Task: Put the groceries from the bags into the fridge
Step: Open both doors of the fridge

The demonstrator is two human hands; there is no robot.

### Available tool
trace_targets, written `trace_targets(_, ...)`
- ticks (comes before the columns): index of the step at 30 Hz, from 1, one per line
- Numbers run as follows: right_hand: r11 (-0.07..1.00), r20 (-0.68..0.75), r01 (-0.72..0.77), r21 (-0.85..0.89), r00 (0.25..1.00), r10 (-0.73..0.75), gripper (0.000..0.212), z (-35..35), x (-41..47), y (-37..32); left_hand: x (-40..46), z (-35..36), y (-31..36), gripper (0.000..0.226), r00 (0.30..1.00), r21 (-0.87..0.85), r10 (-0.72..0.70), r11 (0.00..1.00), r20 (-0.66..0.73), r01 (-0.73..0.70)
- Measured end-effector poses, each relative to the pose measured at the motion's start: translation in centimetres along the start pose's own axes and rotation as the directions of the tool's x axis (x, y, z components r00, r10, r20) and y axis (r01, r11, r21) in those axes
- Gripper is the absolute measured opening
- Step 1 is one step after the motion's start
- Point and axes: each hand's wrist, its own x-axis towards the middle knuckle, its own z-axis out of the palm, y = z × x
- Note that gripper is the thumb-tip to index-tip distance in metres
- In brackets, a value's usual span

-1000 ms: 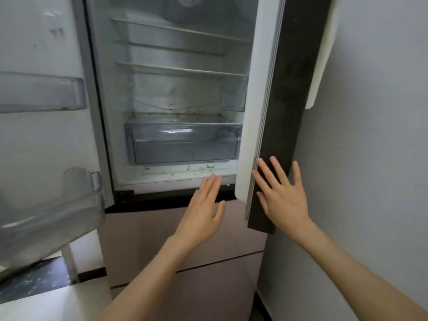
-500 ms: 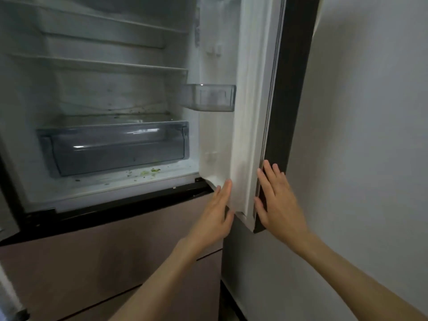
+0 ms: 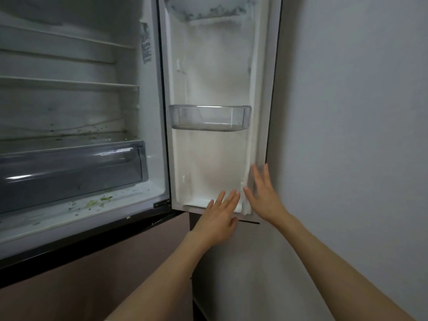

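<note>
Palms flat, fingers spread and holding nothing: my left hand point(image 3: 220, 218) is at the bottom of the fridge door point(image 3: 210, 158) and my right hand point(image 3: 264, 195) at its outer edge. I'd push it fully open, gently, short of the wall point(image 3: 352, 135). The liner is frosted white; the door bin point(image 3: 209, 118) is clear plastic. No groceries or bags are in sight.

A sticker point(image 3: 146, 46) on the fridge's inner wall is too blurred to read.
</note>
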Motion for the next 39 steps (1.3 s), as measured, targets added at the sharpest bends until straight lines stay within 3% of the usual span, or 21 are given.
trace_targets(4,0.999,-0.120,0.020,-0.031,0.993,-0.024,0.058,0.8,0.5,0.8,-0.4,-0.3,-2.0,0.062,0.997,0.027,-0.012,1.000,-0.070,0.014)
trace_targets(8,0.968,-0.292,0.201,-0.151,0.926,-0.238,0.044,3.2,-1.2,-1.5,-2.9,-1.2,-5.1,0.060,0.979,0.047,-0.036,0.998,-0.202,0.047)
trace_targets(11,0.913,-0.187,0.371,-0.168,0.897,-0.400,0.045,6.1,-1.5,-4.7,-5.7,-2.0,-7.8,0.058,0.955,0.060,-0.126,0.987,-0.269,0.147)
trace_targets(16,0.864,0.002,0.501,-0.047,0.865,-0.501,0.047,12.8,0.6,-11.1,-10.5,-4.3,-13.8,0.056,0.913,0.082,-0.260,0.951,-0.315,0.299)
trace_targets(20,0.856,0.052,0.517,0.032,0.854,-0.518,0.044,17.9,3.8,-15.8,-13.4,-7.5,-20.4,0.052,0.866,0.105,-0.360,0.903,-0.347,0.417)
trace_targets(27,0.838,0.094,0.544,-0.032,0.837,-0.540,0.050,24.2,12.0,-21.3,-14.5,-12.3,-32.7,0.049,0.772,0.172,-0.507,0.782,-0.383,0.599)
trace_targets(30,0.832,0.092,0.545,-0.100,0.838,-0.538,0.050,26.1,15.9,-22.4,-14.0,-14.3,-36.2,0.055,0.737,0.168,-0.567,0.739,-0.367,0.652)
trace_targets(35,0.867,0.002,0.452,-0.211,0.887,-0.462,0.054,28.0,22.0,-24.4,-12.3,-17.9,-39.9,0.062,0.666,0.084,-0.594,0.714,-0.452,0.695)
trace_targets(39,0.862,0.073,0.355,-0.360,0.932,-0.354,0.062,29.1,25.0,-24.5,-11.2,-19.2,-41.8,0.062,0.607,0.001,-0.657,0.678,-0.447,0.735)
